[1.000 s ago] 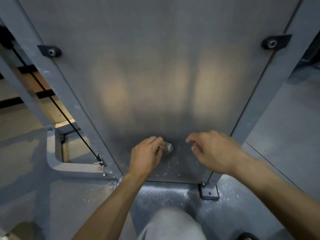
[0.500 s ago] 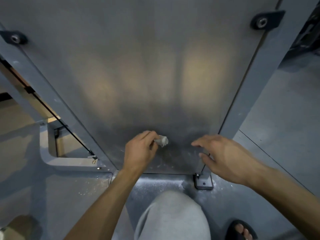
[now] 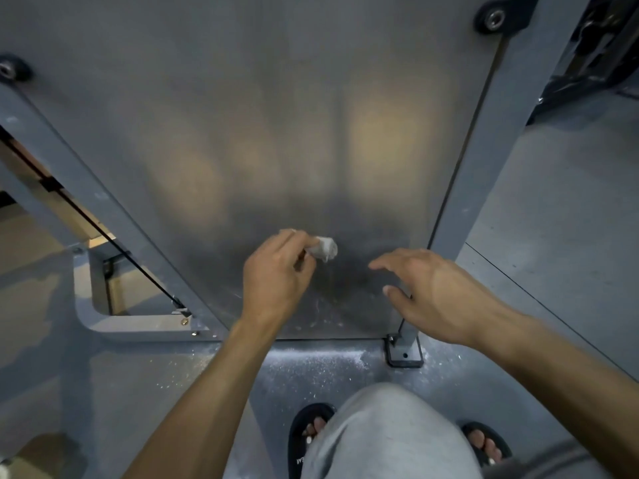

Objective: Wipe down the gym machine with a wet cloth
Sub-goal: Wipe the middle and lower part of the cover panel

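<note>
The gym machine's large grey metal panel (image 3: 276,115) fills the upper view, framed by two slanted grey posts. My left hand (image 3: 276,278) grips a small balled-up white cloth (image 3: 323,248) and holds it against the lower part of the panel. A thin wet streak runs down the panel below the cloth. My right hand (image 3: 435,292) hovers just right of the cloth near the panel's lower right corner, fingers spread and relaxed, holding nothing.
The right post (image 3: 484,174) ends in a bolted black foot plate (image 3: 404,354). A black cable (image 3: 138,264) runs down behind the left post (image 3: 114,216). White specks dust the grey floor (image 3: 311,364). My knee and two sandalled feet are at the bottom.
The view has tilted down, bringing my feet into sight. My left hand keeps the cloth on the lower panel; my right hand has drawn back from the panel and spread its fingers.
</note>
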`<action>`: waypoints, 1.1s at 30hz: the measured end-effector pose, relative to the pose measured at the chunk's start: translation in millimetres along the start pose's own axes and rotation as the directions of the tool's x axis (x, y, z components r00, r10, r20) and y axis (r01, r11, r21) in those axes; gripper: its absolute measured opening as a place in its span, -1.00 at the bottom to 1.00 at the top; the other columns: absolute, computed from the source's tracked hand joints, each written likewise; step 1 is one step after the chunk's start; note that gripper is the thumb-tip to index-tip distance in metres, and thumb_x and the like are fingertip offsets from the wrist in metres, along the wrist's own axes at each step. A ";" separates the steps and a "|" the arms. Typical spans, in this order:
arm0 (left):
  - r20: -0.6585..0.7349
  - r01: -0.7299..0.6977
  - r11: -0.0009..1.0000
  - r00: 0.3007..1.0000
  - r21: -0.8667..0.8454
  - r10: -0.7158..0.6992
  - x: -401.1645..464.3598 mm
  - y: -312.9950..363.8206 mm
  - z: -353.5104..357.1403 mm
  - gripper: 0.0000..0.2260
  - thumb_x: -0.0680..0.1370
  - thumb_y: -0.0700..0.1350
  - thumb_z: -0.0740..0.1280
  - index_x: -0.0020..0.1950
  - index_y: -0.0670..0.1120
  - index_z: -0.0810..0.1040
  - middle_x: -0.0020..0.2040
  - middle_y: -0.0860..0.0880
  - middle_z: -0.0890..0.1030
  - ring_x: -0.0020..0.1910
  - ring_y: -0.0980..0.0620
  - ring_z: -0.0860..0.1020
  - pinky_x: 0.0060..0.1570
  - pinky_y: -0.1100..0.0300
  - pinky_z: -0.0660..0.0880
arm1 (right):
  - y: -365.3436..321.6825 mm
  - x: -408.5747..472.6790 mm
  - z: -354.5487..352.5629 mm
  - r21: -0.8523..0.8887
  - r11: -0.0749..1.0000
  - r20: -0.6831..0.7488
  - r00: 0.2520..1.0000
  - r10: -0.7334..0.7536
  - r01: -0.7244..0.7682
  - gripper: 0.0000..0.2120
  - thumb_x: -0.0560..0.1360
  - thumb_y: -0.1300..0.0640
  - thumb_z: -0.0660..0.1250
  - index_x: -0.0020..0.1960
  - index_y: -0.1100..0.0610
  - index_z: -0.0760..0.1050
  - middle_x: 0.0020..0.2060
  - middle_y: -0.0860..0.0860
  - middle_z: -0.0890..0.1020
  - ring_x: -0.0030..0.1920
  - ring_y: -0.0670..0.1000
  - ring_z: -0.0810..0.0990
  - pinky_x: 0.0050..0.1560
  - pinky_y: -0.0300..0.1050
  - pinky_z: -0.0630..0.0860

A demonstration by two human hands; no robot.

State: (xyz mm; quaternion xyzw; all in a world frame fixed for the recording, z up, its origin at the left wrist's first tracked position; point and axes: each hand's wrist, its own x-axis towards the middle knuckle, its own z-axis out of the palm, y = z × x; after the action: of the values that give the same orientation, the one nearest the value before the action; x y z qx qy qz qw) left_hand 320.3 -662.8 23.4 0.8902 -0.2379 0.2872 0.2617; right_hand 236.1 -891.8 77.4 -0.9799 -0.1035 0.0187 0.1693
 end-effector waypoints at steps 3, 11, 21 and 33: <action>0.187 0.047 0.999 0.981 0.016 -0.049 -25.2 -3.5 29.1 -0.81 0.39 -0.23 0.47 -0.11 0.02 0.59 -0.22 0.10 0.54 -0.26 0.00 0.54 -0.36 0.04 0.55 | 5.3 3.5 0.1 0.009 1.000 -0.040 0.999 0.030 -0.030 -0.61 0.63 0.08 0.24 0.45 -0.01 0.43 0.30 -0.05 0.59 0.30 0.03 0.54 0.32 -0.03 0.47; -0.028 0.031 0.996 0.999 -0.086 -0.033 12.5 22.8 4.0 -0.82 0.43 -0.24 0.44 -0.04 0.00 0.67 -0.15 0.09 0.65 -0.22 0.01 0.60 -0.23 0.10 0.55 | 9.7 3.4 -9.6 0.067 0.996 -0.091 0.993 0.072 -0.066 -0.64 0.63 0.10 0.26 0.42 0.00 0.49 0.23 -0.06 0.64 0.22 -0.01 0.60 0.25 -0.09 0.53; 0.180 0.030 0.999 0.983 0.013 -0.031 -33.1 10.9 54.5 -0.73 0.30 -0.30 0.54 -0.13 0.02 0.63 -0.23 0.10 0.58 -0.27 0.00 0.57 -0.43 0.13 0.52 | 16.8 5.2 -14.7 0.165 0.982 -0.148 0.983 0.112 -0.087 -0.70 0.61 0.12 0.27 0.32 0.02 0.57 0.07 -0.09 0.70 0.10 -0.01 0.66 0.17 0.03 0.60; -0.035 -0.096 0.995 0.995 0.012 0.096 6.2 37.0 31.0 -0.80 0.40 -0.28 0.45 -0.07 -0.02 0.65 -0.12 0.05 0.63 -0.18 -0.03 0.59 -0.25 0.11 0.54 | 22.7 5.2 -20.5 0.232 0.970 -0.296 0.945 0.136 -0.067 -0.76 0.59 0.13 0.29 0.18 -0.03 0.65 -0.06 -0.13 0.73 -0.04 -0.05 0.69 0.07 0.01 0.62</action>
State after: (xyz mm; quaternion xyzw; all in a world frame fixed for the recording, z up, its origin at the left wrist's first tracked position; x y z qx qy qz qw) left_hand 315.6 -711.0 18.0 0.8739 -0.2741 0.3163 0.2471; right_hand 247.1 -918.3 89.2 -0.9501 -0.0221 -0.1151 0.2892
